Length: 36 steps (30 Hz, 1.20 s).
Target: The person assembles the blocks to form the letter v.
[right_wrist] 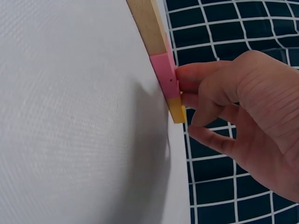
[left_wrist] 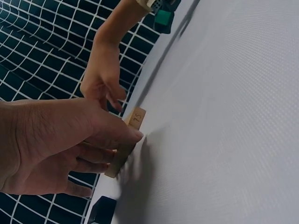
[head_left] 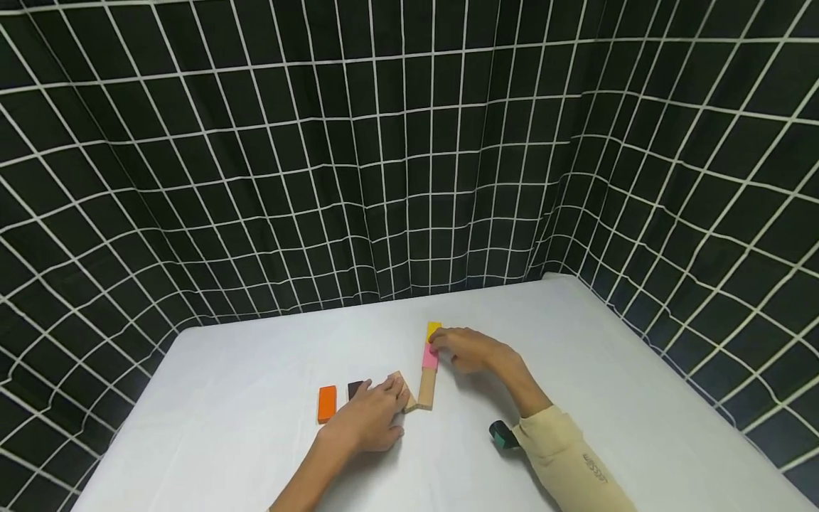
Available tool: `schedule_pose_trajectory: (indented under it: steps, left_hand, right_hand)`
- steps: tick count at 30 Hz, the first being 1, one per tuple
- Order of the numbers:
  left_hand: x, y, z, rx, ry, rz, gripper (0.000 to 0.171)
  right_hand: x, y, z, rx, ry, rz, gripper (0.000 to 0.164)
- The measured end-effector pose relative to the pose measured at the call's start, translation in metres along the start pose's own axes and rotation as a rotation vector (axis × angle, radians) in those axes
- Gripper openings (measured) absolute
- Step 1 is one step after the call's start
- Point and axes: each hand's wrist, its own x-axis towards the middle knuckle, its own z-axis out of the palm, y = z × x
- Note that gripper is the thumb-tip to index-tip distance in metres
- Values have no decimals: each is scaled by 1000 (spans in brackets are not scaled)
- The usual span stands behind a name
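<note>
My left hand [head_left: 371, 418] holds a plain wooden block [head_left: 403, 387] at its sides, with thumb and fingers around it in the left wrist view. Its near corner meets the near end of another plain wooden block [head_left: 426, 389]. That one stands in a row with a pink block [head_left: 430, 357] and a yellow block [head_left: 434, 330] beyond it. Fingertips of my right hand [head_left: 470, 348] touch the row around the pink and yellow blocks; from the right wrist view, a finger meets the pink block's side, and the lower fingers stay apart from the yellow end.
An orange block [head_left: 327, 404] lies to the left on the white table [head_left: 243, 427]. Beside it, a dark block [head_left: 355, 388] is partly covered by my left hand. Dark gridded cloth [head_left: 384, 178] walls the back and sides. A black-and-green device [head_left: 502, 435] sits at my right wrist.
</note>
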Motion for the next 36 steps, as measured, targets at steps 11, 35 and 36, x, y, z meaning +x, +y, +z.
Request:
schedule_pose_trajectory:
  steps: [11,35,36]
  left_hand:
    - [10,-3,-6,58,-80,-1,58]
    - [1,-38,-32,-81,218,-80,33]
    - [-1,-43,-35,-85,220,-87,35]
  right_hand:
    - [0,1,4,18,25,2,48]
    - [13,-1,0,31,-6,7,50]
    - [12,0,0,29,-1,6,50]
